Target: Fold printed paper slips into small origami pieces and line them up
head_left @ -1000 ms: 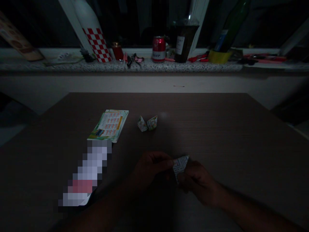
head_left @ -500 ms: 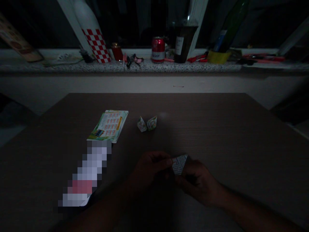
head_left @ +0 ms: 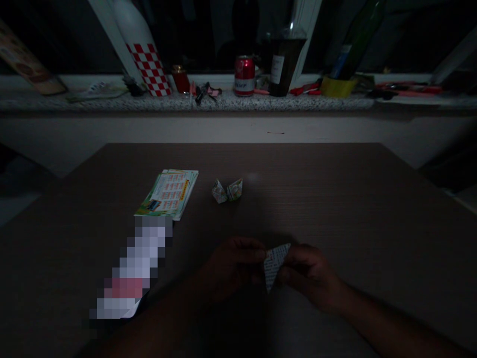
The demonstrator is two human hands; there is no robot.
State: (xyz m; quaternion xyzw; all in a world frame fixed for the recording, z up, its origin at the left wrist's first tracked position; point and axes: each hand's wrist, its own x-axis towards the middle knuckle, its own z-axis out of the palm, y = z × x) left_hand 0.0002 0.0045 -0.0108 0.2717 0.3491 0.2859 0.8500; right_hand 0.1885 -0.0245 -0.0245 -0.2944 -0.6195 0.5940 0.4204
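done: two folded paper pieces (head_left: 227, 190) lie far on bench (head_left: 335, 199) | in hand: third paper (head_left: 274, 261), half-folded, left hand (head_left: 233, 266) and right hand (head_left: 309, 273) fingers pinched on it | left: stack of sheets (head_left: 168, 193) unfolded

left hand (head_left: 233, 263) and right hand (head_left: 307, 273) pinch folded paper (head_left: 275, 261) above dark table (head_left: 335, 199); two folded pieces (head_left: 227, 191) beyond.

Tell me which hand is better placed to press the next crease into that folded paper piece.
Probably the right hand: its fingers grip the folded paper along its right edge, while the left hand only pinches the upper left corner.
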